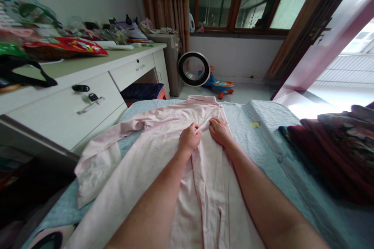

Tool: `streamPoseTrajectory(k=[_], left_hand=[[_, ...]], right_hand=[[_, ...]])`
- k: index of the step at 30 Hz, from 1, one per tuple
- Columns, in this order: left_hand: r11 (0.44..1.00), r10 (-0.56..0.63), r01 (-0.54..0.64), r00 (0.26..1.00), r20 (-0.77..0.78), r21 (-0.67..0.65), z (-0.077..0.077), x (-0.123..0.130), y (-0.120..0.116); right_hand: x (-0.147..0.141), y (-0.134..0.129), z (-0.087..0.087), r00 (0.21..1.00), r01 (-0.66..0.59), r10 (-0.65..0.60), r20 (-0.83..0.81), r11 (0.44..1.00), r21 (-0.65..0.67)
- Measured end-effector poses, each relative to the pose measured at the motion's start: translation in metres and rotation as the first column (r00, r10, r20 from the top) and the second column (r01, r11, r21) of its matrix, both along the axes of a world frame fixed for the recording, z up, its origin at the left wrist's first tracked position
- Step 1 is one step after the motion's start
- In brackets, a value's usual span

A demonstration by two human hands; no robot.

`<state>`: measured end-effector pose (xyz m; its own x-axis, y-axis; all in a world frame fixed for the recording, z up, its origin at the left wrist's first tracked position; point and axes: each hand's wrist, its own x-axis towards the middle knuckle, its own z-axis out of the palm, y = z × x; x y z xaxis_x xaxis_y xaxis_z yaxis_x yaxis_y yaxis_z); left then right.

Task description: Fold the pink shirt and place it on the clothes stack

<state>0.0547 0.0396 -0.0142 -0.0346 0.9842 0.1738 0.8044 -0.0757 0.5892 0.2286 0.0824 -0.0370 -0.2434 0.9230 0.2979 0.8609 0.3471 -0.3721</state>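
A pale pink long-sleeved shirt [163,148] lies spread on a bed, its collar at the far end. One sleeve stretches out to the left; the right side is folded inward over the body. My left hand [189,137] is closed, pinching the cloth near the middle of the upper part. Just to its right, my right hand [219,130] rests on the folded part with its fingers bent down onto the fabric. Whether those fingertips grip any cloth is hard to make out. Long creases run down the shirt between my forearms.
A light blue cover [248,140] lies under the shirt. Folded dark red textiles [330,151] are stacked on the right. A white desk [87,101] with clutter stands left. Beyond the bed are a washing machine with its round door [194,69] ajar and a blue-orange ride-on toy [219,84].
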Motion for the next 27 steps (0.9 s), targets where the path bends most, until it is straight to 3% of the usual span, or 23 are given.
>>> streamPoseTrajectory(k=[8, 11, 18, 27], left_hand=[[0.997, -0.039, 0.035, 0.998, 0.047, 0.075, -0.0013, 0.0004, 0.0005], [0.992, -0.062, 0.049, 0.991, 0.122, 0.113, -0.001, 0.0015, 0.0022], [0.995, -0.101, 0.088, 0.936, 0.337, 0.053, -0.0021, 0.0011, 0.0037], [0.998, -0.004, 0.02, 0.975, 0.221, -0.068, 0.0066, 0.0, 0.0012]], right_hand=[[-0.0003, -0.001, 0.0018, 1.0, 0.003, -0.003, 0.003, 1.0, -0.001], [-0.0003, -0.001, 0.0017, 1.0, -0.003, 0.003, 0.001, 1.0, 0.001], [-0.0001, -0.0005, 0.001, 1.0, 0.005, -0.005, -0.002, 1.0, -0.002], [-0.0006, 0.0, 0.0003, 1.0, 0.016, -0.016, 0.019, 1.0, 0.003]])
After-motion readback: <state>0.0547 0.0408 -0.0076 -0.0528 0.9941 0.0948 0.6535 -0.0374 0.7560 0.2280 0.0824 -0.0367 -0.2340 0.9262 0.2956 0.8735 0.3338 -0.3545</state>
